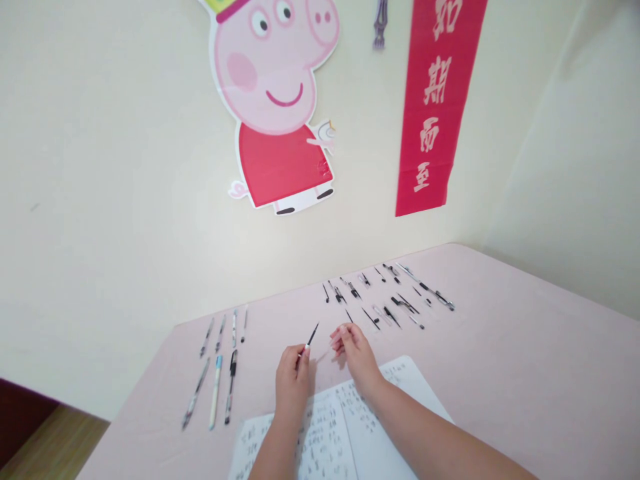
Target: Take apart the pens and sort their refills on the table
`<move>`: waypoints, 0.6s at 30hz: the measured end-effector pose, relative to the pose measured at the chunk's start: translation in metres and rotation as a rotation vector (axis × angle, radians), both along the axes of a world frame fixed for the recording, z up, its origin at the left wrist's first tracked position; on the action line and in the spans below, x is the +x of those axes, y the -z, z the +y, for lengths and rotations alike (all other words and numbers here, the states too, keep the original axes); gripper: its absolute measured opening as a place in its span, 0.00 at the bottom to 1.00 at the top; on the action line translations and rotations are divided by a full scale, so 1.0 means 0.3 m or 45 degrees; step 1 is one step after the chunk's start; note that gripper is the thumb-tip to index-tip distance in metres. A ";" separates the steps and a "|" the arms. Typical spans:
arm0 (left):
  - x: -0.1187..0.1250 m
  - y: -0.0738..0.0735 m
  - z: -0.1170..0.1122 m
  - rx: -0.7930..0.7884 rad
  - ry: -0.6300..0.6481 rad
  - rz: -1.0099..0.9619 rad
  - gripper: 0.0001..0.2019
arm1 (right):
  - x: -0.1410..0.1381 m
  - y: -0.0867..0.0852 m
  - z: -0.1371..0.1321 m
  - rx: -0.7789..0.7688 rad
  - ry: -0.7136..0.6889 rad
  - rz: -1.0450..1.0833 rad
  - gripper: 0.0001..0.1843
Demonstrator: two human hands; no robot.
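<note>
My left hand (293,373) is closed around a thin pen refill (312,335) whose black tip points up and away from me. My right hand (353,350) hovers just right of it with fingers curled in a pinch; what it holds, if anything, is too small to name. Both hands are above the far edge of an open notebook (350,427) with handwriting on its pages. Beyond my right hand, several pen parts (390,297) lie scattered in rows on the pink table (500,360).
Several whole pens (216,373) lie side by side at the left of the table. A cartoon pig cutout (280,107) and a red banner (435,100) hang on the cream wall behind. The table's left edge drops to a wooden floor (45,447).
</note>
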State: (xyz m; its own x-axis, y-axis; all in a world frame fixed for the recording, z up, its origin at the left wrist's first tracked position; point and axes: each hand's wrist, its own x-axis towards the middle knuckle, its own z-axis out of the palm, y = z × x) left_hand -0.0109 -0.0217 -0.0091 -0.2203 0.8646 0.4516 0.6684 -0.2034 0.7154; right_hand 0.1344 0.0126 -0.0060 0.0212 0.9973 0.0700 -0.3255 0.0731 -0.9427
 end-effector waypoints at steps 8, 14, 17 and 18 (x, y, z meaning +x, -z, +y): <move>-0.009 0.020 0.008 -0.144 0.032 -0.089 0.15 | -0.015 0.027 -0.009 0.057 -0.155 -0.152 0.19; -0.002 0.014 0.007 -0.176 0.055 -0.125 0.15 | -0.024 0.029 -0.016 0.027 -0.189 -0.166 0.17; 0.003 0.009 0.006 -0.178 0.048 -0.146 0.15 | -0.023 0.033 -0.013 0.015 -0.194 -0.162 0.18; 0.004 0.008 0.005 -0.178 0.045 -0.153 0.15 | -0.022 0.034 -0.012 0.010 -0.200 -0.160 0.18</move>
State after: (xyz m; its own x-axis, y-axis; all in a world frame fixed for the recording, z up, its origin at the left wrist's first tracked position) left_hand -0.0099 -0.0201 -0.0116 -0.2338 0.9253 0.2985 0.5708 -0.1179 0.8126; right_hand 0.1277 0.0091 -0.0161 -0.1443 0.9870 0.0701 -0.2133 0.0382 -0.9762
